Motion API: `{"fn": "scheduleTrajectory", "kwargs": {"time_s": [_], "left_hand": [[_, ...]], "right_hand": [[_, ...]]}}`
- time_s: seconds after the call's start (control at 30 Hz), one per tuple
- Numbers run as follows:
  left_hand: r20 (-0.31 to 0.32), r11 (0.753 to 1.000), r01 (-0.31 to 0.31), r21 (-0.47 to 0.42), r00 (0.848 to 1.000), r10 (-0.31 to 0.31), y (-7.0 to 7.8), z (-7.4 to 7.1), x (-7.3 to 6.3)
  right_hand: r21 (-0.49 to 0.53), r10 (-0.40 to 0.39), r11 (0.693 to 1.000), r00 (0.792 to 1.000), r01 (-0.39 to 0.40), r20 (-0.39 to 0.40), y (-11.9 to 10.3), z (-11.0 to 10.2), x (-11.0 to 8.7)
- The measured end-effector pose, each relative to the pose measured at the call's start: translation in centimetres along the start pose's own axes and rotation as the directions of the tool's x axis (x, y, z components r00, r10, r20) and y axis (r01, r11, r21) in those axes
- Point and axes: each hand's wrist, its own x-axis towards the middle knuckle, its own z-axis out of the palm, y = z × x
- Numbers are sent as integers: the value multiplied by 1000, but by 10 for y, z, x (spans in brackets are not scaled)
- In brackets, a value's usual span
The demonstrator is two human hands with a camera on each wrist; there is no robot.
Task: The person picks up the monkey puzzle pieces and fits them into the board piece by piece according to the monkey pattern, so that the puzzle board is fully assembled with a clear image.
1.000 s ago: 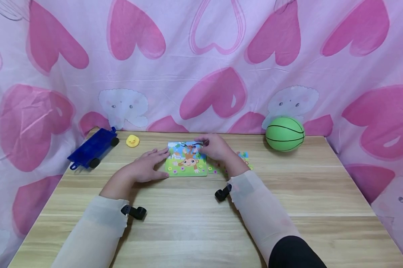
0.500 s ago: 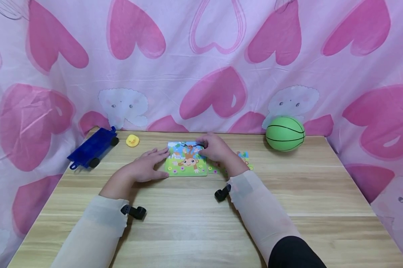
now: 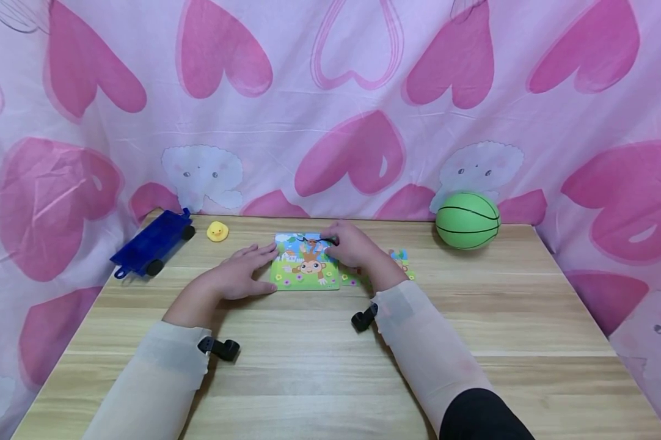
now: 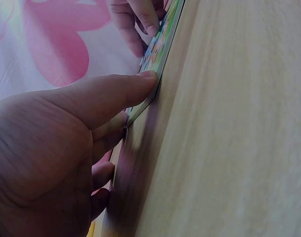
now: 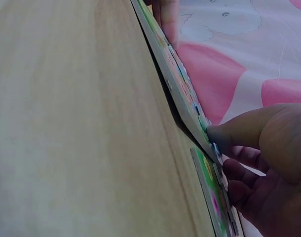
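Observation:
A monkey jigsaw puzzle [image 3: 306,269] in a shallow board lies at the table's middle, also seen edge-on in both wrist views. My left hand [image 3: 244,273] rests at its left side, fingers fairly straight, the thumb [image 4: 140,84] touching the near left corner. At the far right corner my right hand [image 3: 355,245] has curled fingers and pinches a small puzzle piece [image 5: 215,148] over the board, mostly hidden by the fingers. A dark curved line shows by its fingertips. More puzzle pieces [image 3: 401,256] lie to the right, partly covered by the right hand and wrist.
A blue toy wagon [image 3: 153,243] with black wheels stands at the back left, beside a small yellow rubber duck [image 3: 217,231]. At the back right sits a green ball [image 3: 468,220] with black lines. A pink heart-print cloth [image 3: 286,122] hangs behind the wooden table [image 3: 303,379].
My right hand's fingertips have shifted very slightly at the puzzle's far right corner. The left hand has stayed still at the left edge.

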Motion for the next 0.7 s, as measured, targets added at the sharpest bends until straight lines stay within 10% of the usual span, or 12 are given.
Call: {"fn": "scheduleTrajectory", "kwargs": {"time_s": [0.7], "left_hand": [[-5, 1000, 2, -1, 1000, -2, 1, 0, 0]], "right_hand": [[-95, -67, 993, 998, 68, 17, 2, -2, -1]]}}
